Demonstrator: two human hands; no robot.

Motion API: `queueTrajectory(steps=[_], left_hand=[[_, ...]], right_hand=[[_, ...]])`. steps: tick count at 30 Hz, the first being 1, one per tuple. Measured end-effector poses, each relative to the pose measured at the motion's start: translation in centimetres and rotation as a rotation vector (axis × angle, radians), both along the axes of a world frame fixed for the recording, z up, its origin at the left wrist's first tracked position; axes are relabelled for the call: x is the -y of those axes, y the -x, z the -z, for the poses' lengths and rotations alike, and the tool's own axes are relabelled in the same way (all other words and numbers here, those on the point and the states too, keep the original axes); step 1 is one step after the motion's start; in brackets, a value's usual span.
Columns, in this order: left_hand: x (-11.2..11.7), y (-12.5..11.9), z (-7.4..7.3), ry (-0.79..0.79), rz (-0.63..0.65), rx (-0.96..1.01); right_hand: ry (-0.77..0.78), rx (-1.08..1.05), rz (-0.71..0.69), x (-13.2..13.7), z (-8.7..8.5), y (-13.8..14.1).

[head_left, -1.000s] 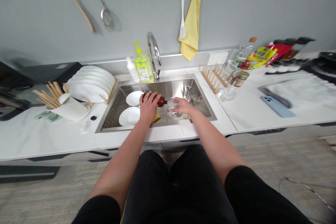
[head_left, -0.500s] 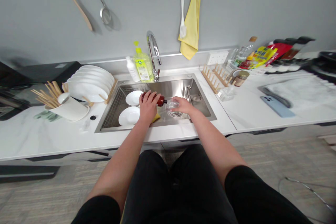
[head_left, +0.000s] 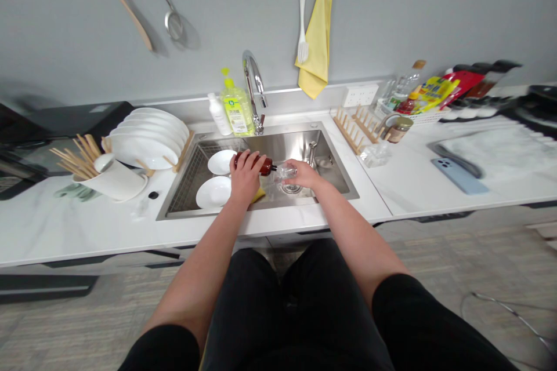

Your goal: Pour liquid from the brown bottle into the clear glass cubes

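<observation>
Over the steel sink [head_left: 339,182], my left hand [head_left: 246,177] is closed around a dark red-brown bottle [head_left: 266,167] lying tilted on its side, its dark narrow neck pointing right. That neck meets the mouth of a small clear glass [head_left: 285,171], which my right hand [head_left: 304,174] grips from the right side. Whether liquid flows between them I cannot make out. Two white bowls [head_left: 213,192] sit in the left part of the sink beside my left hand. A yellow cloth or sponge [head_left: 258,195] shows partly from under that hand.
Behind the sink stand a chrome faucet [head_left: 252,81], a green dish soap bottle [head_left: 237,107] and a white bottle [head_left: 220,115]. Racked plates [head_left: 148,139] and a chopstick holder [head_left: 115,179] are left. A wooden rack [head_left: 350,130], glassware [head_left: 375,154] and a phone [head_left: 460,176] are right.
</observation>
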State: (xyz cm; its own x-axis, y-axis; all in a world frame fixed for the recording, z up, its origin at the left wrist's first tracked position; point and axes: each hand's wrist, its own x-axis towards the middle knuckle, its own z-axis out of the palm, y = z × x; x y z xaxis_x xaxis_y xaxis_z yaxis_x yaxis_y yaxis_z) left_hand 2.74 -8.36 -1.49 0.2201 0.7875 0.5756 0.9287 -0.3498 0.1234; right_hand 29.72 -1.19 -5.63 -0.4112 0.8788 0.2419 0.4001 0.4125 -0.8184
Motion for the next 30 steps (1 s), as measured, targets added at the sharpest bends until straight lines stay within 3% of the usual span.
queueTrajectory(steps=[30], left_hand=[[-0.11,0.03,-0.08,-0.03,0.002,-0.005]], right_hand=[[0.007,-0.024,-0.002,-0.46,0.66,0.01]])
